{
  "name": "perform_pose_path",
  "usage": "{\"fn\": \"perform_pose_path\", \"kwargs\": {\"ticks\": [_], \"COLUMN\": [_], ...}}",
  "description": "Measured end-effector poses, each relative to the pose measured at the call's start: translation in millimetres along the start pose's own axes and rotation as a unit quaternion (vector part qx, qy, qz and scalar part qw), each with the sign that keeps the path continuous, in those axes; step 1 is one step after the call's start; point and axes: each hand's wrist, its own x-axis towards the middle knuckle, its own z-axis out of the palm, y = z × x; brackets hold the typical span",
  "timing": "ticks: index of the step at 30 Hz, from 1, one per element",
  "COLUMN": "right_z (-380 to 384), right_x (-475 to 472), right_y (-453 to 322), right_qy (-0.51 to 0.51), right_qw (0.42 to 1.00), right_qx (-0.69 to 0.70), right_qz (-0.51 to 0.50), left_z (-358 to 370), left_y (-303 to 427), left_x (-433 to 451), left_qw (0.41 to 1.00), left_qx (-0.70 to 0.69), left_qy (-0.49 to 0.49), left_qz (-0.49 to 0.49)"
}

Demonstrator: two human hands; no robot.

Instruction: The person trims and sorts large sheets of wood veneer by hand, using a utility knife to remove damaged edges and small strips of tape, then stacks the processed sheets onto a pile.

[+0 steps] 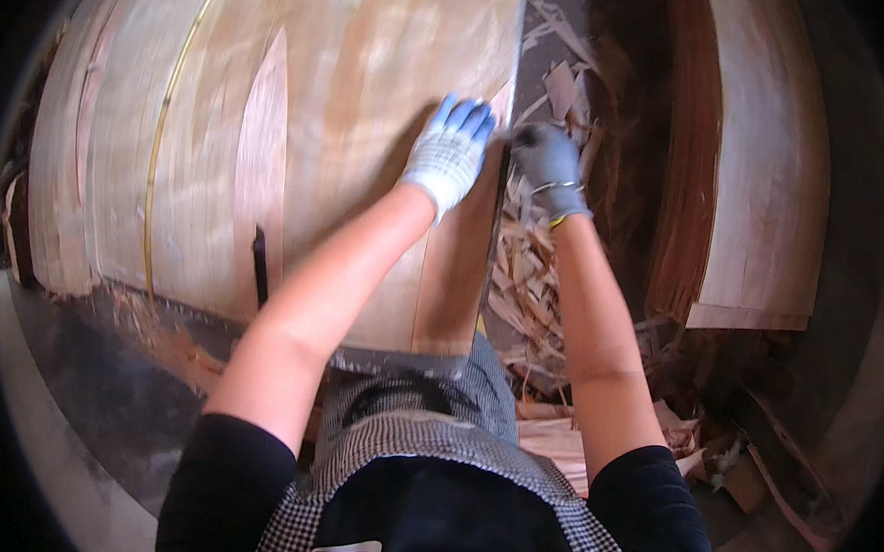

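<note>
Before me lies a broad sheet of pale wood veneer [343, 158] on a work surface. My left hand [448, 153], in a white knit glove with blue-coated fingers, rests palm down on it close to the right edge, fingers slightly apart. Beside that edge is my right hand [549, 165] in a grey glove, its fingers curled. Blur and the dark fingertips hide whether it holds a tool or grips the edge. A darker strip of wood [452, 291] runs along the sheet's right side. A tapering pinkish wood piece [264, 139] shows farther left.
A thin yellow strip [154, 163] crosses the sheet lengthwise at left. A narrow black object [260, 266] stands near the front edge. Wood scraps [528, 280] cover the floor in the gap at right. Beyond them is a stack of veneer sheets [766, 180].
</note>
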Motion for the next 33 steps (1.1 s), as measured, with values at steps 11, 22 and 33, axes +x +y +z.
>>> {"fn": "perform_pose_path", "kwargs": {"ticks": [11,22,33], "right_z": [12.4,44.3,-19.2], "right_x": [-256.4,-281.8,-92.1], "right_y": [-87.1,-103.4,-116.9], "right_qy": [-0.321,-0.16,-0.121], "right_qw": [0.923,0.984,0.948], "right_qx": [0.155,0.001,0.264], "right_qz": [0.143,0.076,0.132], "left_z": [-38.5,-40.4,-72.8], "left_y": [35.0,81.1,-40.0], "left_x": [-243.5,-296.0,-232.0], "left_qw": [0.969,0.991,0.956], "left_qx": [-0.152,-0.074,-0.226], "left_qy": [0.028,-0.108,0.103], "left_qz": [-0.194,0.037,-0.155]}}
